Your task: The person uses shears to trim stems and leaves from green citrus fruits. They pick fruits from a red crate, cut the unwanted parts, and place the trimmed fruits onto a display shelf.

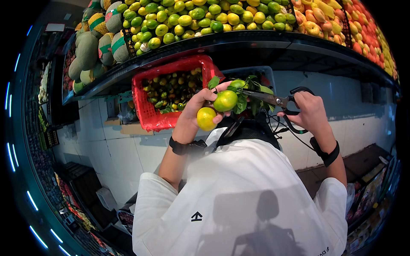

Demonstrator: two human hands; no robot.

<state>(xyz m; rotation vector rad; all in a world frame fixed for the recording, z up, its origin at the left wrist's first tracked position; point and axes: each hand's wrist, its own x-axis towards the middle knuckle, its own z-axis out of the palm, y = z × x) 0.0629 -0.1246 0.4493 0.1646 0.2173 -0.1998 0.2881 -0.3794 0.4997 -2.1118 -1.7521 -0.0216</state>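
Observation:
Three yellow-green citrus fruits are gathered in my left hand (199,103); the lowest, a yellow citrus fruit (207,118), hangs by the palm, and a greener citrus fruit (225,101) lies over the fingers. Green leaves (256,101) on stems stick out to the right of the fruit. Black-handled scissors (278,101) are gripped in my right hand (309,112), their blades pointing left among the leaves beside the fruit. Whether a stem lies between the blades cannot be told.
A red plastic crate (141,105) lined with film holds small citrus fruits with leaves. Behind my hands stands a pale blue crate (272,76), partly hidden. Above runs the display shelf's edge (224,41), with citrus, melons (87,51) and peach-coloured fruit (312,28). A black cable hangs near my right wrist.

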